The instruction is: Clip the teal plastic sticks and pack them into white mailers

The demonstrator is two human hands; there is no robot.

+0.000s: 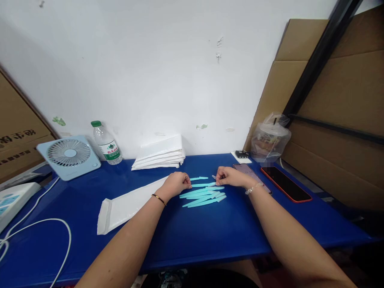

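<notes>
My left hand (177, 183) is closed in a pinch at the left end of a slim turquoise eyebrow razor (203, 185). At that razor's right end, the thumb and fingertips of my right hand (229, 177) are pinched together on it. Just beyond it on the blue table lies another turquoise razor (199, 178), its left end partly behind my left fingers. A small greyish tip (213, 177) shows beside my right fingers. Nearer to me, several more eyebrow razors (204, 199) lie in a loose, overlapping row. A white padded mailer (132, 204) lies flat, partly under my left forearm.
A stack of white mailers (160, 154) sits against the wall. Left of it stand a water bottle (106, 144) and a blue fan (70, 156), with a white cable (67, 236) nearer. On the right are two phones, one red-edged (285, 184), and a bagged cup (270, 140).
</notes>
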